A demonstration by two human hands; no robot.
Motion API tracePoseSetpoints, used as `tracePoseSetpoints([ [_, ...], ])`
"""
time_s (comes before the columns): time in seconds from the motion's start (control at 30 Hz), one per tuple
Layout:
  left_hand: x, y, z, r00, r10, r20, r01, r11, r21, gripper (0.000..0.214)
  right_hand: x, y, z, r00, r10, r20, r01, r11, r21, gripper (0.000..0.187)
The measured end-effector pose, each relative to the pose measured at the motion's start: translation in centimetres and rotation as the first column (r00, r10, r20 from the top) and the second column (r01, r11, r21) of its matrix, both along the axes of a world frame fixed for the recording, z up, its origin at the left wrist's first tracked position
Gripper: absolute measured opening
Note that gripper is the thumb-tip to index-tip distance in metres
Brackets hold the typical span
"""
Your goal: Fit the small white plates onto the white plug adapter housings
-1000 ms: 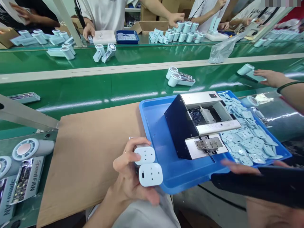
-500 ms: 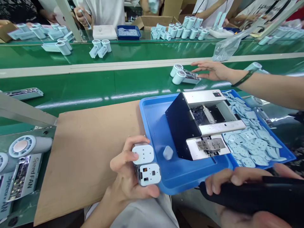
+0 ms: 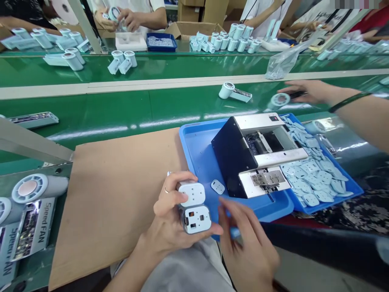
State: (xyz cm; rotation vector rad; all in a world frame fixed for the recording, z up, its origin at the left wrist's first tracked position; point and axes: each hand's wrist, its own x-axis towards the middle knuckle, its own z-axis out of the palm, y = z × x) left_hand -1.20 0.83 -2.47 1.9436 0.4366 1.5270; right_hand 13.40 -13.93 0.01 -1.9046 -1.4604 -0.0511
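Two pale handheld fans (image 3: 28, 188) lie at the far left of the green desk (image 3: 91, 69), beside printed "Speed FAN" cards (image 3: 33, 227) and a brown cardboard sheet (image 3: 115, 202). Next along, the person's left hand (image 3: 168, 211) is closed around a stacked pair of pieces: a white holed plate (image 3: 193, 194) on the far side and a plate with square openings (image 3: 196, 220) on a dark body nearer the wrist. The pair's long axis points away from the person, faces up, so the step in hand appears to be holding these together. The right hand (image 3: 246, 243) is blurred, fingers loosely parted; whether it holds anything is impossible to tell. It is nearest a blue tray (image 3: 197, 162), where a loose plate (image 3: 217, 186) lies tilted diagonally beside a black-and-steel machine (image 3: 273, 121). With the left hand full, that plate calls for the right. A heap of plates (image 3: 313, 178) fills the tray's far end, and a co-worker's hand (image 3: 306, 91) reaches in at far right.
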Motion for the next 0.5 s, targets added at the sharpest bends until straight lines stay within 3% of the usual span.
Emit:
tracePoseSetpoints([
  [0.13,0.0,0.1,-0.3,1.000,0.015,0.004,-0.015,0.999,0.043,0.081,1.7,5.5,-2.0,0.986,-0.005,0.164,0.039,0.977,-0.210,0.038],
  [0.27,0.1,-0.1,-0.5,0.999,0.035,-0.004,-0.034,0.999,0.033,0.065,2.5,6.5,-2.4,0.995,0.005,0.103,0.018,0.974,-0.227,0.041],
  [0.33,0.2,-0.1,-0.6,0.999,0.040,-0.012,-0.040,0.999,0.026,0.070,2.0,5.9,-1.0,0.999,0.033,0.006,-0.032,0.989,-0.147,0.035],
  [0.4,0.3,-0.1,-0.8,0.999,0.039,0.001,-0.039,0.999,0.037,0.085,1.4,5.0,1.4,0.976,0.037,-0.216,-0.039,0.999,-0.004,0.025],
  [0.5,0.4,0.1,-1.1,0.999,0.013,0.048,-0.016,0.998,0.054,0.110,0.9,3.9,5.4,0.811,0.104,-0.575,-0.036,0.991,0.128,0.023],
])
